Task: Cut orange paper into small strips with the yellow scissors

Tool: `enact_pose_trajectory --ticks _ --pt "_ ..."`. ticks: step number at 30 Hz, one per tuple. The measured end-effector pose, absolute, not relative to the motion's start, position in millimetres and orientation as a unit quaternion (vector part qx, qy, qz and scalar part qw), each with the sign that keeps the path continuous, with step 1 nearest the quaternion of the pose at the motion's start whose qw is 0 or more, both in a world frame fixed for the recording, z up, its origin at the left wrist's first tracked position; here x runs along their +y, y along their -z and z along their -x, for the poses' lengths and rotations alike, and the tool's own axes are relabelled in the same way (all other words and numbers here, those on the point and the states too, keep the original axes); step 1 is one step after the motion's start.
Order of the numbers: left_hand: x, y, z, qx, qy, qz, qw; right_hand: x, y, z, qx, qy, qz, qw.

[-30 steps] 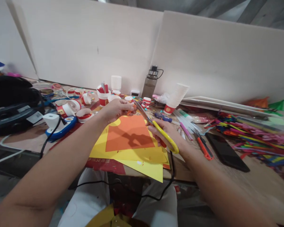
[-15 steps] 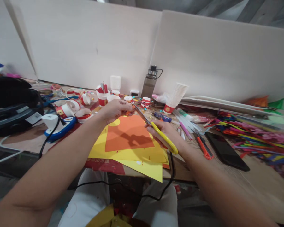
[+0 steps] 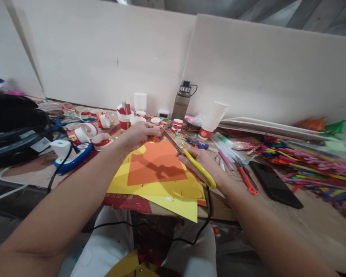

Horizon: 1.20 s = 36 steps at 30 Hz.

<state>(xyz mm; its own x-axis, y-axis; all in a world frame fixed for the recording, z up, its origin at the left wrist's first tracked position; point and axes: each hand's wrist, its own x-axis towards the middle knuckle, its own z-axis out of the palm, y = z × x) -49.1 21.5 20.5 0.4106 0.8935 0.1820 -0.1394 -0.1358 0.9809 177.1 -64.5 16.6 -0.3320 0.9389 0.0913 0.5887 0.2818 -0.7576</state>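
Observation:
Between the fingertips of my left hand [image 3: 141,135] is a small orange paper piece [image 3: 158,137], mostly hidden by the fingers. My right hand [image 3: 200,163] is wrapped round the yellow handles of a pair of scissors [image 3: 196,164]. The blades point up and left, and their tips reach the orange piece. Below both hands lies an orange sheet of paper [image 3: 152,169], with their shadow across it. It rests on yellow paper [image 3: 161,190], and a small yellow round piece [image 3: 141,149] sits near its upper left corner.
Paper cups and cut cup rings [image 3: 101,141] stand at the left, beside a blue-and-white power strip [image 3: 75,157]. A water bottle [image 3: 182,102] and a cup stack [image 3: 213,119] stand behind. A utility knife [image 3: 249,180], a phone [image 3: 273,184] and colourful pipe cleaners [image 3: 314,165] lie right.
Almost nothing differs. Both hands hold nearly the same positions, and the scissor blades look slightly closer together at the orange piece.

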Motion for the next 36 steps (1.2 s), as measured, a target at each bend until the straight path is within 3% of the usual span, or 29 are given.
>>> enact_pose_trajectory --ticks 18,29,36 --pt "12.8 -29.3 46.3 0.309 -0.445 -0.601 0.588 -65.7 -18.8 -174.2 -0.744 -0.317 0.517 0.281" --pt "4.4 -20.5 34.1 0.346 -0.374 -0.606 0.611 -52.5 -11.3 -170.0 -0.635 -0.386 0.455 0.49" --pt "-3.0 -8.6 16.7 0.344 -0.344 -0.648 0.586 -48.0 -10.3 -166.0 -0.632 -0.385 0.414 0.531"
